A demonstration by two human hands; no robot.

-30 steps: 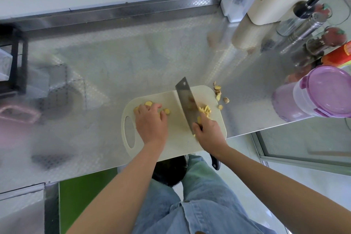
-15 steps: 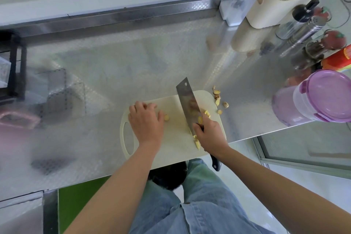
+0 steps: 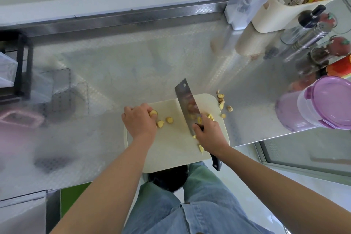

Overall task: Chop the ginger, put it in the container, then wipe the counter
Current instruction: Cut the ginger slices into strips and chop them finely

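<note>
Chopping step: right hand (image 3: 209,132) grips the cleaver (image 3: 187,104) over the board (image 3: 171,150). Left hand (image 3: 139,119) curls on a ginger chunk (image 3: 153,113), with loose pieces (image 3: 160,124) just beside it. Next move likely needs the chunk set under the blade, fingertips tucked clear.

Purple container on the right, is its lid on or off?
On. The purple lid sits flat over the mouth of the container; whether its side clips are latched, cannot tell.
</note>
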